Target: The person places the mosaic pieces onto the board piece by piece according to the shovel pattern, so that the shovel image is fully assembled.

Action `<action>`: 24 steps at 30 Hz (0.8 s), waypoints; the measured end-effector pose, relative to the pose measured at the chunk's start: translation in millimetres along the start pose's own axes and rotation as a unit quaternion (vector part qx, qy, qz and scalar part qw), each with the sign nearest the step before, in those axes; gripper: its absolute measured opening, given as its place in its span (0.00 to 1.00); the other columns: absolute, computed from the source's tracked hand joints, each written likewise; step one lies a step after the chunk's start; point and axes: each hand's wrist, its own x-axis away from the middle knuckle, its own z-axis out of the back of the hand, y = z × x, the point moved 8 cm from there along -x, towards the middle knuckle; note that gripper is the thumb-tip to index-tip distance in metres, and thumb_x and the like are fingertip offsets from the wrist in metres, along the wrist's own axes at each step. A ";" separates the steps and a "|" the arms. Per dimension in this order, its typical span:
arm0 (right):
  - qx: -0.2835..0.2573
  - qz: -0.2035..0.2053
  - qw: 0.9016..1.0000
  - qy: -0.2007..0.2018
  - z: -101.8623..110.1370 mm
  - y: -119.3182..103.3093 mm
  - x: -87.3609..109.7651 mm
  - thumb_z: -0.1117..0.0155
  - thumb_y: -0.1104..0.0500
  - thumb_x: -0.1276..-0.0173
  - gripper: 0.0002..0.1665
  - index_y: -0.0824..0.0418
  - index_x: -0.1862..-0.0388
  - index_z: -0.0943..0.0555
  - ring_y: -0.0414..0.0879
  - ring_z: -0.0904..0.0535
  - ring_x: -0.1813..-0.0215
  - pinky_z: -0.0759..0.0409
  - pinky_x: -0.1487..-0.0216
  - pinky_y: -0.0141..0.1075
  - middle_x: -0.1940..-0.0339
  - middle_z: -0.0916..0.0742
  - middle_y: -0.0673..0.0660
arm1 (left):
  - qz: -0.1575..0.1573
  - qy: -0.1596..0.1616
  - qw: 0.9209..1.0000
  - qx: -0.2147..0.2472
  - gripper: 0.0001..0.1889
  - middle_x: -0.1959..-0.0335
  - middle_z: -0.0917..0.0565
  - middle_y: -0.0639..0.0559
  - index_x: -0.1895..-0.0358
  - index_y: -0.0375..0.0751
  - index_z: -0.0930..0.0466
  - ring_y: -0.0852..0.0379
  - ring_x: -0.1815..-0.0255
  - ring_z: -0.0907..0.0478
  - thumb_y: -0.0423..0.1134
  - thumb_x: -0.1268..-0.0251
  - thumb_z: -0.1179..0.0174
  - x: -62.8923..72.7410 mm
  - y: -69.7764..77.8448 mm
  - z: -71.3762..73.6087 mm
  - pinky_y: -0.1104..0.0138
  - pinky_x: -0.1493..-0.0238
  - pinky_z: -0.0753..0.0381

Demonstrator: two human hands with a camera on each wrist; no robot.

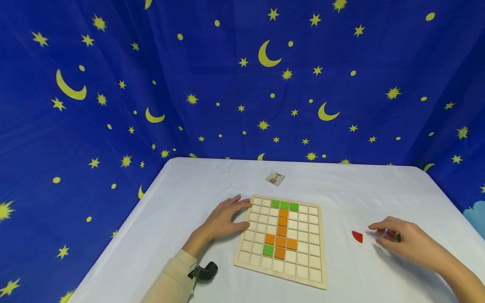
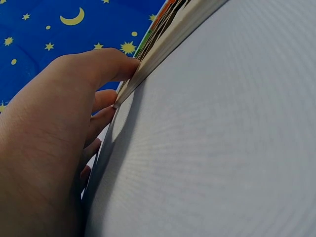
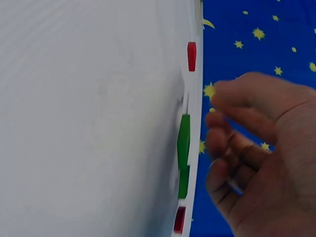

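A square wooden grid board (image 1: 281, 275) lies on the table, with orange tiles (image 1: 282, 231) in a column and crosspiece and green tiles (image 1: 284, 205) at its top. One more green tile (image 1: 268, 250) fills a lower cell. My left hand (image 1: 226, 219) rests at the board's left edge, thumb and fingertips touching its rim. Over the table to the right, my right hand (image 1: 407, 240) hovers with loosely bent fingers and holds nothing. A red quarter-round piece (image 1: 358, 237) lies just left of its fingertips. Beneath that hand are green pieces (image 3: 183, 140) and another red piece (image 3: 179, 220).
A small pattern card (image 1: 275, 178) lies beyond the board on the white-covered table (image 1: 212, 181). A black curved fitting (image 1: 206, 272) sticks out from the left sleeve. Blue star-and-moon cloth (image 1: 242, 80) hangs behind the table and along its sides.
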 end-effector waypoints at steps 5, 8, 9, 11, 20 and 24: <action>0.028 -0.030 0.999 -0.020 -0.9 18.3 7.8 0.26 0.54 0.43 0.19 0.52 0.52 0.16 0.34 0.33 0.72 0.35 0.75 0.30 0.71 0.25 0.42 | 0.008 -0.004 1.000 -0.005 0.32 0.28 0.37 0.64 0.31 0.60 0.32 0.53 0.25 0.50 0.63 0.39 0.44 -0.2 -2.6 -0.5 0.51 0.29 0.51; 0.033 -0.063 0.997 -0.042 -3.9 29.5 13.5 0.25 0.52 0.46 0.22 0.55 0.52 0.16 0.35 0.33 0.72 0.36 0.75 0.31 0.70 0.25 0.45 | 0.007 -0.003 1.000 -0.005 0.32 0.28 0.37 0.63 0.31 0.60 0.31 0.53 0.25 0.50 0.63 0.39 0.43 -0.1 -2.9 -1.1 0.50 0.30 0.50; 0.034 -0.075 0.995 -0.049 -4.9 33.1 15.5 0.24 0.52 0.47 0.23 0.56 0.52 0.16 0.35 0.33 0.72 0.36 0.75 0.31 0.70 0.25 0.46 | 0.008 -0.005 1.000 -0.005 0.32 0.28 0.37 0.63 0.31 0.60 0.32 0.54 0.25 0.50 0.63 0.39 0.43 -0.3 -3.3 -1.9 0.50 0.30 0.50; 0.033 -0.096 0.993 -0.060 -7.0 38.6 18.5 0.23 0.53 0.49 0.24 0.57 0.52 0.17 0.36 0.33 0.72 0.35 0.75 0.32 0.70 0.25 0.48 | 0.003 -0.002 1.000 -0.004 0.32 0.28 0.36 0.62 0.31 0.59 0.31 0.52 0.25 0.50 0.63 0.39 0.43 -0.6 -2.8 -1.0 0.49 0.30 0.50; 0.030 -0.111 0.991 -0.070 -9.8 42.1 20.2 0.25 0.59 0.49 0.24 0.60 0.51 0.17 0.37 0.33 0.72 0.34 0.75 0.31 0.70 0.25 0.49 | 0.001 -0.005 1.000 -0.006 0.33 0.29 0.37 0.64 0.31 0.59 0.32 0.54 0.25 0.51 0.64 0.39 0.45 -1.1 -1.1 -1.0 0.52 0.29 0.51; 0.023 -0.090 0.994 -0.061 -9.9 34.9 16.8 0.24 0.58 0.49 0.24 0.58 0.51 0.17 0.36 0.32 0.71 0.33 0.75 0.31 0.69 0.24 0.48 | 0.003 -0.004 1.000 -0.003 0.33 0.29 0.37 0.64 0.31 0.59 0.32 0.54 0.25 0.50 0.63 0.39 0.44 -0.5 -1.5 -0.8 0.51 0.29 0.51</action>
